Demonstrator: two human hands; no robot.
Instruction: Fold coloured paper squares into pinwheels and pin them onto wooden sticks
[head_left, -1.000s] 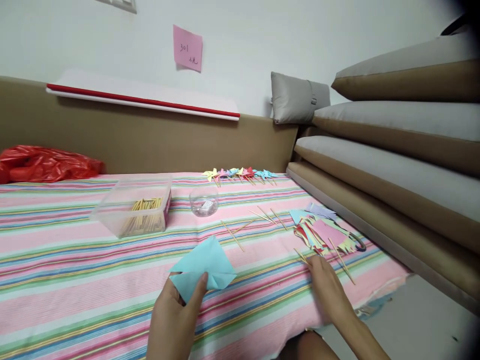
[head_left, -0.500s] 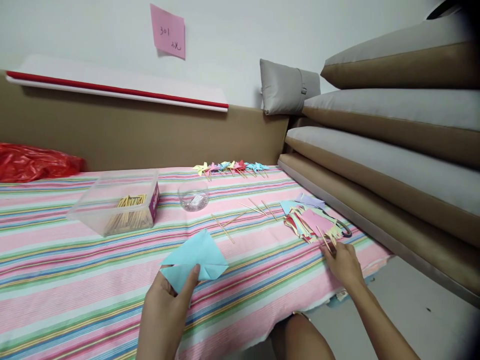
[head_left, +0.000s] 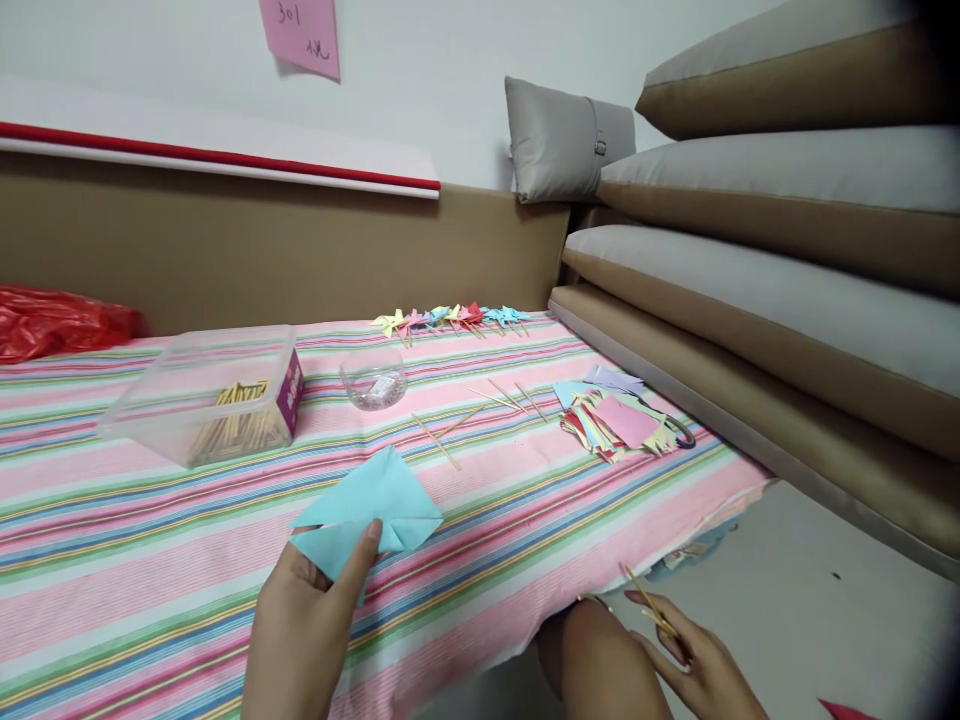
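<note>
My left hand (head_left: 304, 625) pinches a folded light-blue paper pinwheel (head_left: 367, 508) and holds it just above the striped cloth (head_left: 135, 540). My right hand (head_left: 694, 665) is low beside my knee, off the table's edge, with its fingers closed on a thin wooden stick (head_left: 645, 598). A pile of cut coloured paper squares (head_left: 619, 422) lies on the cloth at the right, with scissors partly under it. Loose sticks (head_left: 480, 400) lie on the cloth in the middle.
A clear plastic box of sticks (head_left: 217, 400) and a small clear cup (head_left: 373, 377) stand on the cloth. Finished pinwheels (head_left: 450, 318) lie in a row at the back. Stacked cushions (head_left: 765, 260) rise on the right; a red plastic bag (head_left: 52, 322) lies far left.
My right hand went to the paper pile, took up a stick and drew back down off the table edge. The left hand kept its hold on the blue paper.
</note>
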